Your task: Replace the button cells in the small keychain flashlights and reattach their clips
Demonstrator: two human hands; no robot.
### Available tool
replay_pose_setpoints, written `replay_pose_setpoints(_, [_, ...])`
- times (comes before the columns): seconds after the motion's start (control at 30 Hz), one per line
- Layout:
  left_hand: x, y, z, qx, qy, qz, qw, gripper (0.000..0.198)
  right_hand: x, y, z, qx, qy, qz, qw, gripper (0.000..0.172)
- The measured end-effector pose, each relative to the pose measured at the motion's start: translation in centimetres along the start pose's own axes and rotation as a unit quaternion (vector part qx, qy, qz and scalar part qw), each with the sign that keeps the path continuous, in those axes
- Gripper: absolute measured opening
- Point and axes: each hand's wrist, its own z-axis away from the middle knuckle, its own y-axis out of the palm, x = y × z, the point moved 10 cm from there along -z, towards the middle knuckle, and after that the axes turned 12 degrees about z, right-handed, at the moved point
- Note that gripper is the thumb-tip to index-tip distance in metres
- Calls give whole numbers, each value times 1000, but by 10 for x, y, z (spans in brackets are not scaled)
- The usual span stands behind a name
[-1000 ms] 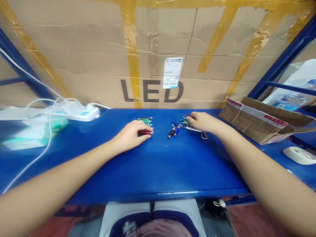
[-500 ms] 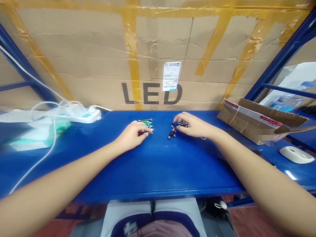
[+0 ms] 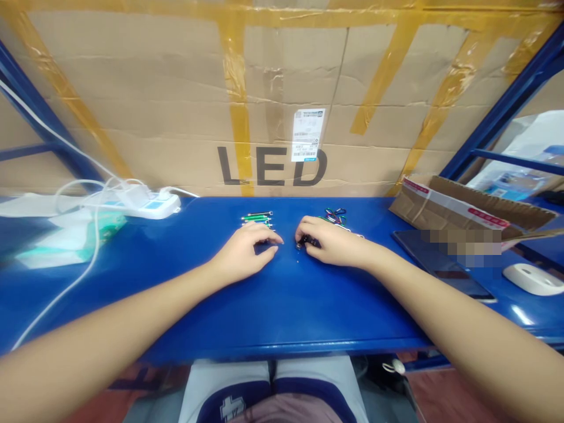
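Observation:
My left hand (image 3: pixel 247 249) rests on the table with thumb and fingertips apart, nothing seen between them. Just beyond it lies a row of slim metal tubes with end rings, among them green tubes (image 3: pixel 256 218); the nearest part is hidden by the fingers. To the right, my right hand (image 3: pixel 329 242) curls its fingers and thumb around a small black tube (image 3: pixel 299 244), mostly covered by the hand. Behind that hand is a loose pile of small coloured clips and tubes (image 3: pixel 335 216), partly hidden.
On the right of the blue table (image 3: pixel 291 311) are a dark flat tablet-like slab (image 3: pixel 434 261), an open cardboard box (image 3: pixel 449 205) and a white mouse (image 3: pixel 533 278). A power strip (image 3: pixel 165 205) with white cables and a green-white packet (image 3: pixel 66 244) lie left. A large carton (image 3: pixel 176 106) stands behind.
My left hand has let go of the dark red tube and its fingers have parted. My right hand has shifted left and nearer, onto the black tube, uncovering the pile behind.

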Motion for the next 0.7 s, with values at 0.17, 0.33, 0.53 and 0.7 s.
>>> replay_pose_setpoints(0.17, [-4, 6, 3, 8, -18, -27, 999, 29, 21, -6, -3, -37, -65, -14, 997, 25])
replay_pose_setpoints(0.33, [4, 9, 5, 10, -47, -19, 999, 34, 30, -3, -6, -42, -40, -135, 989, 25])
replay_pose_setpoints(0.53, [12, 6, 3, 14, -60, -36, 997, 22, 22, -11, -1, -75, -9, -69, 995, 30])
replay_pose_setpoints(0.7, [15, 0, 2, 13, -62, -64, 996, 15, 1, 0, 2, -2, 17, 24, 1000, 15])
